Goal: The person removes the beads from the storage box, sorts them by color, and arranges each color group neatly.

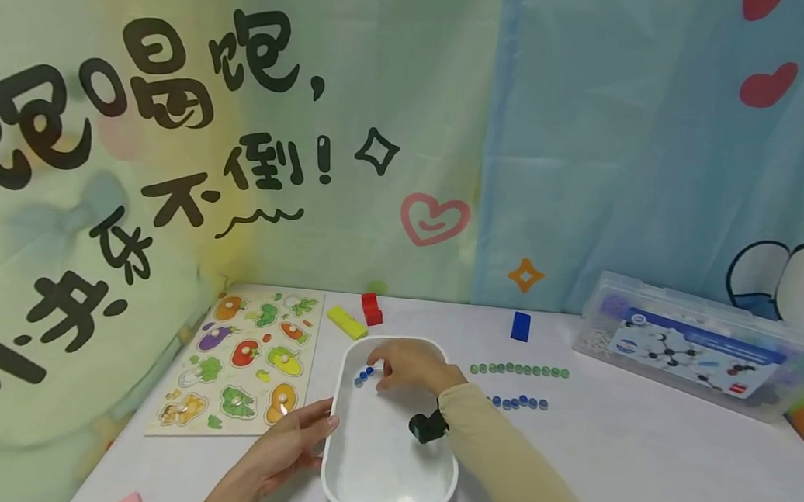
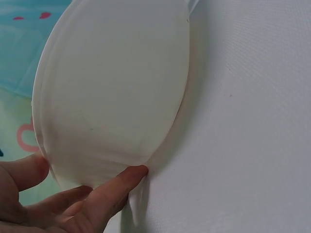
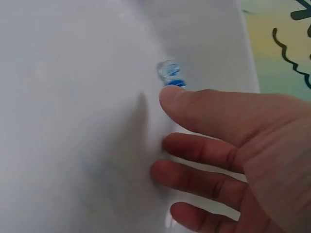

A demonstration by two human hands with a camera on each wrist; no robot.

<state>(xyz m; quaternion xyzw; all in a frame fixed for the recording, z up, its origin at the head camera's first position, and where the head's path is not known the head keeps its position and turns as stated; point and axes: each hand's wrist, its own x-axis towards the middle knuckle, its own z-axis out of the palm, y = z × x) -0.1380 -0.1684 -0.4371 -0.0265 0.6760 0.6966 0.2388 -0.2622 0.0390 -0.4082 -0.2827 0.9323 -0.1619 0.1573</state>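
Note:
In the head view a white tray [image 1: 394, 468] lies on the table, and my left hand [image 1: 293, 446] grips its left side. The left wrist view shows the thumb at the rim and the fingers against the outer wall of the tray [image 2: 116, 87]. My right hand [image 1: 411, 366] reaches into the tray's far left part, fingers spread apart and slightly bent. Several small blue glass beads [image 1: 358, 382] lie there in a short slanting line. In the right wrist view the thumb tip overlaps a blue bead [image 3: 176, 83], beside a paler bead [image 3: 169, 69]. The index finger is hidden there.
Right of the tray lie a row of green beads [image 1: 520, 369] and a row of blue beads [image 1: 534, 403], partly behind the right wrist. A vegetable puzzle board [image 1: 225, 379], yellow block [image 1: 346, 322], red block [image 1: 371, 309], blue block [image 1: 520, 327] and clear box [image 1: 703, 346] surround it.

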